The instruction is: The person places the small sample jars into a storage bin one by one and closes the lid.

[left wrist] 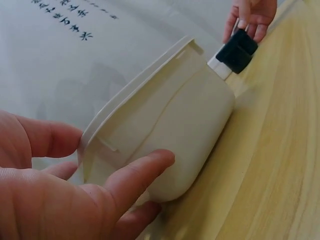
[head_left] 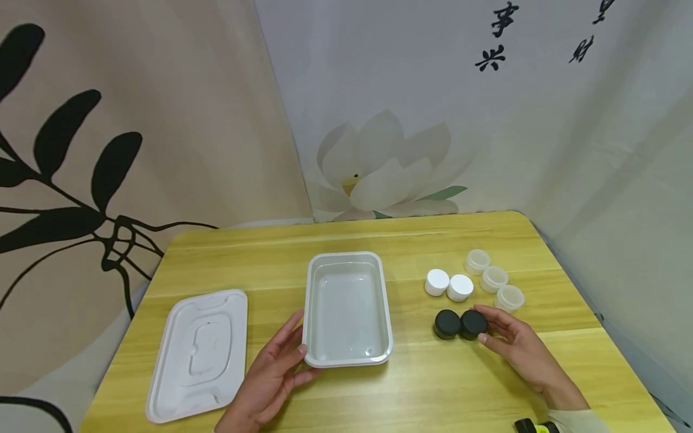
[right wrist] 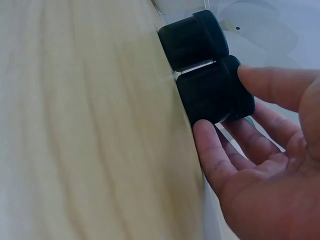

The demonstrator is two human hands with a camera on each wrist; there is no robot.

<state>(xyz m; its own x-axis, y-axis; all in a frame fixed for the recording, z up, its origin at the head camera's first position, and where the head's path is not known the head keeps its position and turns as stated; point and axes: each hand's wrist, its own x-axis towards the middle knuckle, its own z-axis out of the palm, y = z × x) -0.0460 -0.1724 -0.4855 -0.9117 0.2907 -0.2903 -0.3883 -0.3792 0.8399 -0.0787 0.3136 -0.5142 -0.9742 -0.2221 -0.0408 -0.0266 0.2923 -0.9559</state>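
Behind everything we see a printed cloth [head_left: 541,138], and in front of it the wooden table [head_left: 460,391]. Largest on the table is the white tray [head_left: 348,361], mouth up, which we take as the centre of our clock, twelve being the far side. Next in size is the lid [head_left: 200,355], lying between eight and nine o'clock, apart from the tray.

At eight o'clock our left hand [head_left: 276,373] is clamped on the tray's near corner, thumb at the rim and fingers round the outer walls. Between three and four our right hand [head_left: 517,349] pinches the outer black jar [head_left: 473,323]; that jar touches the inner black jar [head_left: 447,323], and both stand just past three o'clock. The white jars [head_left: 449,285] and, beyond them, the clear jars [head_left: 495,279] stand between two and three.

We judge the work to be at an early point: the lid is off and the jars stand sorted by colour, but none is inside the tray, and only one is in our grip.

Our count: one tray, one lid, two hands, two black jars, two white and three clear, seven jars in all.
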